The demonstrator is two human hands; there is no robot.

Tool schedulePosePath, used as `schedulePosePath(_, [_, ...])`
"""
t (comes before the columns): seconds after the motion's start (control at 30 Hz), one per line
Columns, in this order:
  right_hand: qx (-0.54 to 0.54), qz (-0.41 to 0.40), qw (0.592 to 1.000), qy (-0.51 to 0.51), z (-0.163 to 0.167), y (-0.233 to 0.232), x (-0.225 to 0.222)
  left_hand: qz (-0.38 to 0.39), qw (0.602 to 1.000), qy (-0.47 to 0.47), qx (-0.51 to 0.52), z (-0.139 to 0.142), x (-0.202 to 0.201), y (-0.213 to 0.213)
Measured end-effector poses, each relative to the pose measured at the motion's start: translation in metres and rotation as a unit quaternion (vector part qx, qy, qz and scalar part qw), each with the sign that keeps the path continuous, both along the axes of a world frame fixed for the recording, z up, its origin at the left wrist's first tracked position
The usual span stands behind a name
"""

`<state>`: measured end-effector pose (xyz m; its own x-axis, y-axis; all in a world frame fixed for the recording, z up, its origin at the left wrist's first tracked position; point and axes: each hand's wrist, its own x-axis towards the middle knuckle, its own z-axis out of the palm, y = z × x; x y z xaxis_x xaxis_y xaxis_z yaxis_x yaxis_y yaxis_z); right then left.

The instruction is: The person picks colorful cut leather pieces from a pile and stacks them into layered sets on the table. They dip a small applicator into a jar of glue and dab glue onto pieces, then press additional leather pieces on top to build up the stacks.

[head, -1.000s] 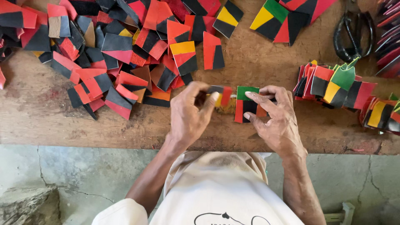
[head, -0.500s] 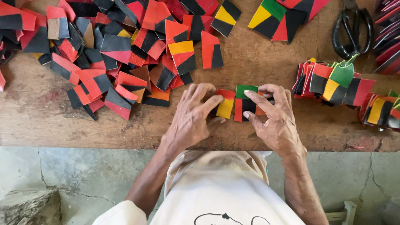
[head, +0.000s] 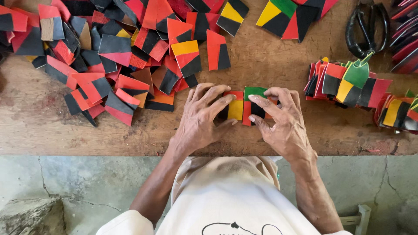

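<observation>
Two small patchwork leather pieces lie side by side on the wooden table (head: 278, 135). My left hand (head: 202, 117) presses flat on the left piece (head: 236, 107), which shows red, yellow and black. My right hand (head: 281, 124) rests its fingertips on the right piece (head: 254, 103), which shows green, red and black. The two pieces touch along their inner edges. Neither hand lifts anything.
A big loose heap of red, black and orange leather pieces (head: 117, 56) covers the table's far left. Neat stacks of multicolour pieces (head: 348, 85) stand at the right. Black scissors (head: 365, 28) lie at the far right. More coloured pieces (head: 287, 15) sit at the top. Below the table edge is concrete floor.
My left hand has laid the red and yellow piece down beside the green one and flattened over it. My right hand has stayed on the green piece.
</observation>
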<state>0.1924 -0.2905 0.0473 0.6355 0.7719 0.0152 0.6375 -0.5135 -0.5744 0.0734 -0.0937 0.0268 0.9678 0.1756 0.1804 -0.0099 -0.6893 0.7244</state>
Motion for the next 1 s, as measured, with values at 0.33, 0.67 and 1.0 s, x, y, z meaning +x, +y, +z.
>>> schedulePosePath(0.33, [0.009, 0.029, 0.999, -0.015, -0.001, 0.000, -0.007, -0.011, 1.000, 0.009, 0.012, -0.001, 0.002, -0.002])
schedulePosePath(0.67, [-0.013, 0.059, 0.997, -0.045, 0.006, 0.003, -0.005, -0.042, 0.990, 0.015, -0.131, 0.004, -0.001, 0.021])
schedulePosePath(1.0, [-0.006, 0.022, 0.999, 0.031, 0.004, 0.005, -0.001, -0.037, 0.999, 0.019, -0.036, 0.000, 0.001, 0.007])
